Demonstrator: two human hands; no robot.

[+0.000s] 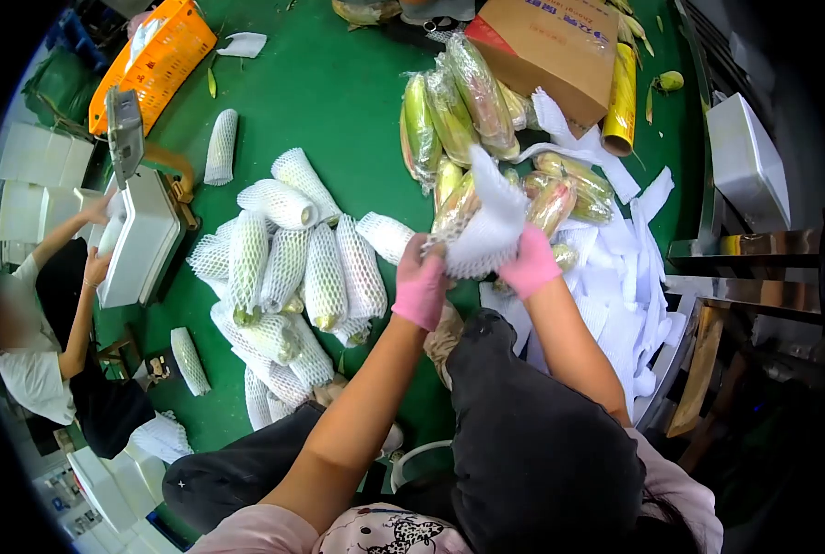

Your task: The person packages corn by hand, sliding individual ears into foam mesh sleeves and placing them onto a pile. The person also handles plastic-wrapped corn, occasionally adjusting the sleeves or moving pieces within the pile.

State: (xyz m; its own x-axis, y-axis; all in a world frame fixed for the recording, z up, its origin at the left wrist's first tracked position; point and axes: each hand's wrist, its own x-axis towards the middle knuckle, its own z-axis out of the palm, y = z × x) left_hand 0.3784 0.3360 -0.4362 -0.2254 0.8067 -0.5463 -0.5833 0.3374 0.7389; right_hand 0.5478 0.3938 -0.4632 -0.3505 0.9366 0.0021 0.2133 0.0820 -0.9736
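Observation:
My left hand [420, 282], in a pink glove, is closed on the lower left edge of a white foam net sleeve [488, 226]. My right hand [531, 263], also in pink, grips the right side of the same sleeve. Just behind it shows a corn cob [456, 205] in clear film; whether the left hand touches it is hidden. Further film-wrapped corn cobs [472, 97] lie beyond my hands. Left of my left hand is a pile of corn cobs in foam net sleeves [288, 258]. Loose flat foam sleeves [615, 286] are heaped to the right of my right hand.
A cardboard box [551, 46] and a yellow roll [621, 102] stand at the back right of the green surface [329, 102]. An orange crate [159, 69] is at the far left. Another person [39, 342] handles something at a white foam box [140, 240]. Metal rails [754, 286] run along the right.

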